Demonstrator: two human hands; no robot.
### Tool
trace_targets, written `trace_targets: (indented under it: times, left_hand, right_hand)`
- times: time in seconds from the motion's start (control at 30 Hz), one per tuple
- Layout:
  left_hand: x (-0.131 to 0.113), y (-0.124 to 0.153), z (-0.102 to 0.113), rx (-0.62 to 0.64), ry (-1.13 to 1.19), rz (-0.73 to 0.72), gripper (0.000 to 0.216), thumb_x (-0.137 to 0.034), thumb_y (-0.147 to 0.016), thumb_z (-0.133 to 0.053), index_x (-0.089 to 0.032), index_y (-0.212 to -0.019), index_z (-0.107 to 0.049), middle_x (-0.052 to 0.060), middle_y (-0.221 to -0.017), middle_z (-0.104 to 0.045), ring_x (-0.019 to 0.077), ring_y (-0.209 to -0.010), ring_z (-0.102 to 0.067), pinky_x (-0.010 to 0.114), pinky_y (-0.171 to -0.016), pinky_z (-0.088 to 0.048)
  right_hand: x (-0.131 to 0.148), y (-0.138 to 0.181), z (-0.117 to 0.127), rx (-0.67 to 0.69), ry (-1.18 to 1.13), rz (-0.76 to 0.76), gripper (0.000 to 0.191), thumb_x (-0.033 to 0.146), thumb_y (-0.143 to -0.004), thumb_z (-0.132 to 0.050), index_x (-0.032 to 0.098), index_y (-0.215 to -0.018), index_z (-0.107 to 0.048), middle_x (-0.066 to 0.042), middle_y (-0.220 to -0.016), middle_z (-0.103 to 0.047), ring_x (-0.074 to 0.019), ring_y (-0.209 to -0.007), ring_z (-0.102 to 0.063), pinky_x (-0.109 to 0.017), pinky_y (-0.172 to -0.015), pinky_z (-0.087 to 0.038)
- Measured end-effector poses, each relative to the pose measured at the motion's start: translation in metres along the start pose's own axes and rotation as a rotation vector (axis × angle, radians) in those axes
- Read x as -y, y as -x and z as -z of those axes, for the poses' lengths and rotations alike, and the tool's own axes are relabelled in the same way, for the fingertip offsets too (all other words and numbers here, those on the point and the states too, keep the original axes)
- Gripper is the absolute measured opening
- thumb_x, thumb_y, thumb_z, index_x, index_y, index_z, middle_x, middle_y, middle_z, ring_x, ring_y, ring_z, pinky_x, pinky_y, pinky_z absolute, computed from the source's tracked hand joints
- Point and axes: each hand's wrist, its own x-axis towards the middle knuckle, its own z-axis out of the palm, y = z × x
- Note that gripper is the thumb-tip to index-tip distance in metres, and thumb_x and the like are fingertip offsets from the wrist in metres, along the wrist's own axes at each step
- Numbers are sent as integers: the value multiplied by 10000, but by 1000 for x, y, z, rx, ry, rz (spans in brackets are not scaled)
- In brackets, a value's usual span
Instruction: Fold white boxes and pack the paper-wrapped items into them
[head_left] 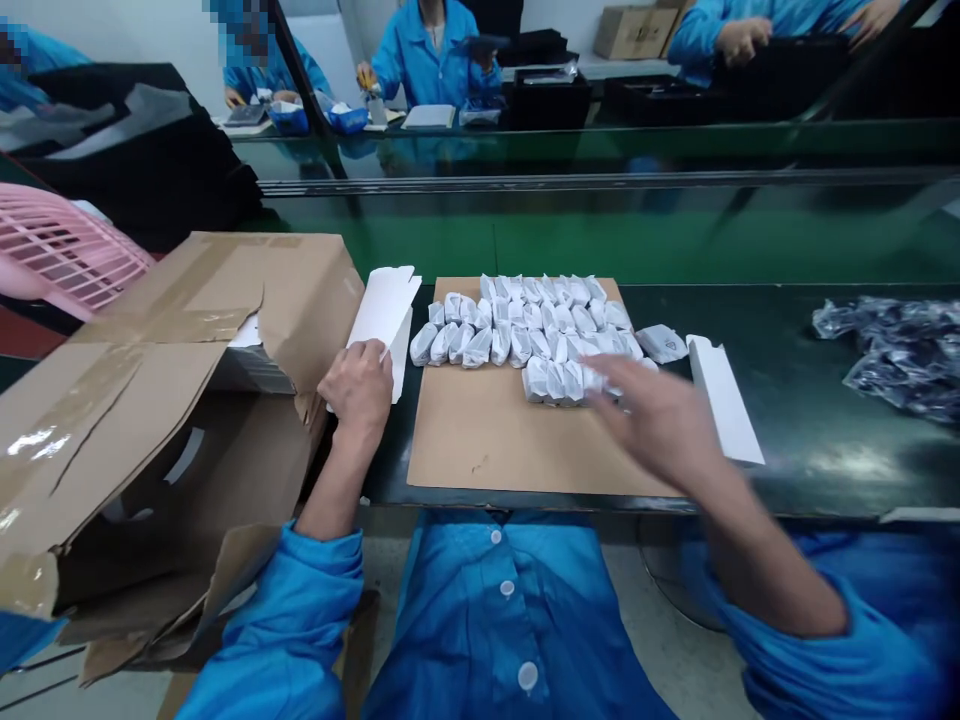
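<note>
While clasping a white carton (386, 305) at its near left edge with the curled fingers of the left hand (360, 382), also busy at the short front row of wrapped packets (555, 382) with the right hand (660, 415)! Badly blurred on this side, with loosely extended fingers over the row's right end; impossible to tell whether holding a packet or merely touching. Over to the packets themselves: packed side by side in rows, mostly across the far half of a brown cardboard sheet (480, 440), on the dark green table (825, 440). Look just off the sheet's right edge for one loose packet (661, 343), and right beside it for a second white carton (724, 400). Out left, see a torn-open brown box (277, 285); far right, a heap of glossy plastic (911, 350).
</note>
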Motion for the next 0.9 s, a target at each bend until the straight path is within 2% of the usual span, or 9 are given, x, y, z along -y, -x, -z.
trace_targets:
  times: [0.1, 0.2, 0.3, 0.37, 0.47, 0.57, 0.67, 0.83, 0.9]
  left_hand:
    - [-6, 34, 9, -230, 134, -104, 225, -301, -964, -485, -206, -976, -689, 127, -1226, -698, 248, -1077, -666, 350, -835, -511]
    - [-23, 92, 22, -476, 388, -379, 211, -243, -888, -635, -221, -1096, -663, 112, -1189, -722, 246, -1075, -689, 378, -908, -542]
    - [-25, 140, 42, -274, 631, -507, 525, -365, -821, -724, -235, -1305, -569, 140, -1299, -660, 284, -1193, -638, 473, -1006, -528]
    - [-11, 148, 54, -292, 819, -200, 452, -397, -846, -672, -267, -1272, -592, 84, -1185, -708, 301, -1208, -625, 513, -956, -557]
    - [11, 129, 60, 102, 939, 25, 262, -443, -847, -650, -266, -1032, -705, 16, -826, -734, 263, -898, -718, 383, -675, -620]
    - [12, 108, 54, 273, 890, 261, 257, -460, -749, -756, -231, -866, -739, -41, -538, -605, 150, -490, -577, 226, -381, -447]
    - [5, 100, 49, 306, 1079, 378, 314, -479, -742, -755, -200, -884, -740, -34, -572, -631, 117, -475, -545, 205, -407, -442]
    - [13, 89, 59, 824, 1121, -51, 315, -442, -749, -750, -201, -950, -753, 29, -696, -730, 148, -576, -645, 206, -476, -502]
    - [15, 88, 63, 832, 1121, -99, 302, -423, -791, -713, -201, -992, -748, 46, -760, -755, 156, -617, -681, 210, -500, -530]
  right_hand:
    - [72, -1, -50, 296, -865, 13, 648, 428, -919, -591, 206, -1493, -385, -165, -1386, -584, -205, -1004, -686, -348, -806, -579]
    - [105, -17, -86, 256, -1308, -181, 609, 488, -936, -535, 117, -1410, -441, -192, -1331, -600, -210, -1026, -666, -314, -797, -569]
    - [88, -27, -88, 285, -1286, -138, 374, 437, -925, -562, 100, -1075, -621, -105, -1030, -702, -186, -873, -659, -256, -714, -530]
    - [65, -25, -74, 584, -1133, 161, 303, 396, -861, -668, 114, -969, -641, -53, -926, -704, -164, -802, -647, -222, -657, -496]
    - [47, -8, -47, 892, -822, 551, 295, 360, -865, -690, 120, -1031, -650, -46, -955, -711, -155, -815, -655, -209, -656, -478]
    - [55, 16, -36, 492, -356, 452, 561, 469, -923, -609, 101, -1335, -514, -142, -1139, -676, -235, -947, -654, -308, -741, -498]
    - [63, 40, -38, 140, 51, 466, 778, 534, -912, -593, 42, -1467, -360, -210, -1159, -647, -314, -997, -620, -417, -805, -485]
    - [48, 49, -38, 119, -10, 670, 646, 497, -951, -537, 20, -1379, -462, -208, -1248, -635, -299, -1068, -600, -422, -888, -471]
    - [42, 46, -39, 113, -31, 680, 619, 480, -947, -548, 24, -1360, -483, -202, -1238, -645, -301, -1067, -606, -426, -896, -473]
